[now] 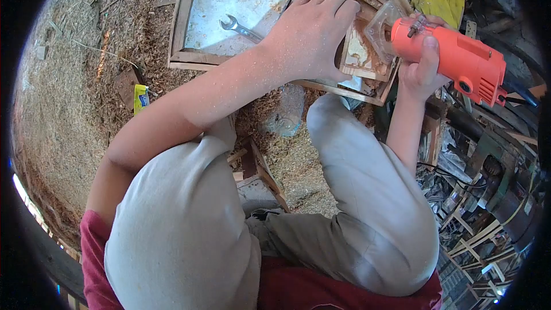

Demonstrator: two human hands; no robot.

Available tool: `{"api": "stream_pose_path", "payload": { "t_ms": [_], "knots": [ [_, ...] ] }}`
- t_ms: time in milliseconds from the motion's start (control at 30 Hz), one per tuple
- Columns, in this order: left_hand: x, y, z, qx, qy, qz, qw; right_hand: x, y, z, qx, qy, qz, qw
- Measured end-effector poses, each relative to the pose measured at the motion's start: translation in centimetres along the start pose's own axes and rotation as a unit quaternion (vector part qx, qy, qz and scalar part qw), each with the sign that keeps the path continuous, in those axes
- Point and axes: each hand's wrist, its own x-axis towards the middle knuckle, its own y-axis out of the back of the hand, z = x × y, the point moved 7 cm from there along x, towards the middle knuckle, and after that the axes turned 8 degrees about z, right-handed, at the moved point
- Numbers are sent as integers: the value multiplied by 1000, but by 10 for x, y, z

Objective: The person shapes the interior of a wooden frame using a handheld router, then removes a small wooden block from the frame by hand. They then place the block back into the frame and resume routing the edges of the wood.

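Gripped in the right hand (422, 77) at two o'clock, a trim router (468, 66) could skid into the left hand's (318, 34) wide-spread fingers if the wooden piece (358, 50) shifts.

A yellow packet (141, 99) lies on the sawdust-strewn ground (63, 109), well apart from a crumpled yellow cloth (439, 1) amid workshop clutter.

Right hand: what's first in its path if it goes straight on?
The right hand, leading with the transparent base of the orange tool, would probably meet the small wooden piece first, with the left hand just beyond; depth is unclear.
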Motion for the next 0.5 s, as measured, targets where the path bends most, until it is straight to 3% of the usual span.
{"api": "stream_pose_path", "payload": {
  "t_ms": [500],
  "knots": [
    [-2,3,1,14,1,9,1000,0,5,2,7,0,1,1000]
  ]
}}
